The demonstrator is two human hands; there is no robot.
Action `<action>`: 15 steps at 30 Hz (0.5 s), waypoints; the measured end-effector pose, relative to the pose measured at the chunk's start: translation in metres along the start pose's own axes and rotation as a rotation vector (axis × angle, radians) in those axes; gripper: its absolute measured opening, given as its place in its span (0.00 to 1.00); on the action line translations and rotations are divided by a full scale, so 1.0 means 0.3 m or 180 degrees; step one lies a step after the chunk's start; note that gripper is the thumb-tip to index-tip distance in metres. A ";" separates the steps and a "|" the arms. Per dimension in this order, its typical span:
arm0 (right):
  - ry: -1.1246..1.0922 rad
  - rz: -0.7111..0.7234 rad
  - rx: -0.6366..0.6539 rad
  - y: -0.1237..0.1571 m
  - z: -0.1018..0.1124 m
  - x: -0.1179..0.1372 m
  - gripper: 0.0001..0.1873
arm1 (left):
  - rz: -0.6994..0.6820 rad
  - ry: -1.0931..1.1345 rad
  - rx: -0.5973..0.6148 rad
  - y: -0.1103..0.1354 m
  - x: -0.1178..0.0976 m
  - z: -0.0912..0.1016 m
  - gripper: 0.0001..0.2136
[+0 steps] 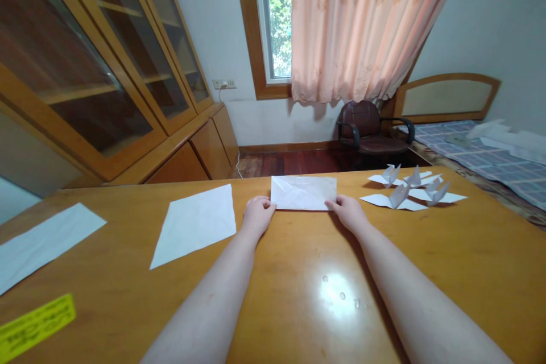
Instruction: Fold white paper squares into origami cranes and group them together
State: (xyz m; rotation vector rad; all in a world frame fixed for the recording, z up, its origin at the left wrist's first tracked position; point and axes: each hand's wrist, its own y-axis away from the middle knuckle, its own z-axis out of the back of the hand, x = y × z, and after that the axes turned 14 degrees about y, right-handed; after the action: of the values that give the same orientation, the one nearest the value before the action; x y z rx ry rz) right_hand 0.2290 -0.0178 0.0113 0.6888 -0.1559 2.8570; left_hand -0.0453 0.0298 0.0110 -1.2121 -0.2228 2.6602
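Note:
A creased white sheet of paper (303, 192), wider than it is tall, is held just at the far side of the wooden table (294, 273). My left hand (258, 216) pinches its lower left corner between thumb and curled fingers. At the lower right corner my right hand (347, 212) grips it the same way, thumb on top. Just right of that hand stand several folded paper cranes (400, 196) with raised wings. Left of my left hand lies a flat white sheet (198, 224).
Another white paper strip (46, 242) lies at the table's left side, above a yellow label (36, 324). Past the table are a brown armchair (375, 128), a bed (482, 142) on the right and a glass-fronted cabinet (170, 131) on the left.

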 end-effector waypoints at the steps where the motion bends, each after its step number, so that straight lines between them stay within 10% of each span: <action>1: 0.0108 -0.0023 0.0017 0.000 -0.001 0.002 0.17 | -0.0017 -0.0091 0.0037 0.003 -0.001 -0.002 0.11; 15: 0.0718 -0.0214 -0.0285 -0.004 -0.014 -0.010 0.14 | 0.0270 -0.0718 -0.0006 0.033 -0.033 -0.017 0.09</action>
State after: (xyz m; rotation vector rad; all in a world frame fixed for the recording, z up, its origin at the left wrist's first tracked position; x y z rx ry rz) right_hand 0.2299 -0.0166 0.0063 0.3443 -0.2201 2.8168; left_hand -0.0362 0.0180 0.0127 -0.9399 -0.2130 2.8704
